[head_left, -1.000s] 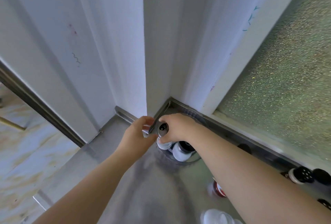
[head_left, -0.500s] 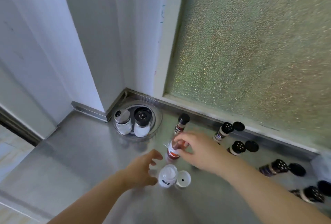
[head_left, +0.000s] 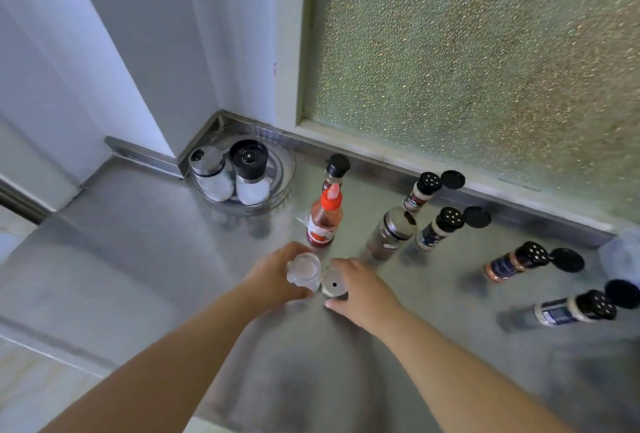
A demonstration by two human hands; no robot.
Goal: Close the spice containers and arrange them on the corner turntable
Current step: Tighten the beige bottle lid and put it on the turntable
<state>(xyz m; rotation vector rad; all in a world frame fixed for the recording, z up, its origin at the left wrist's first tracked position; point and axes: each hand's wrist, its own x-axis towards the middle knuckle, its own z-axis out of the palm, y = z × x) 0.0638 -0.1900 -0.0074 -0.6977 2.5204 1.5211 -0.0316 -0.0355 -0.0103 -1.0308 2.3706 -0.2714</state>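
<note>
Left hand (head_left: 273, 277) curled, gripping; right hand (head_left: 360, 289) curled, pinching.

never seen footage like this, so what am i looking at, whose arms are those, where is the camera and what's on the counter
No machine here: a person wears a wide-angle camera on the head, looking down at their own arms. The left hand grips an open clear jar; the fingers of the right hand curl round its metal lid. The steel counter holds a red sauce bottle, a steel shaker and several spice jars with black caps lying beside them. In the corner, a turntable carries two shakers.
</note>
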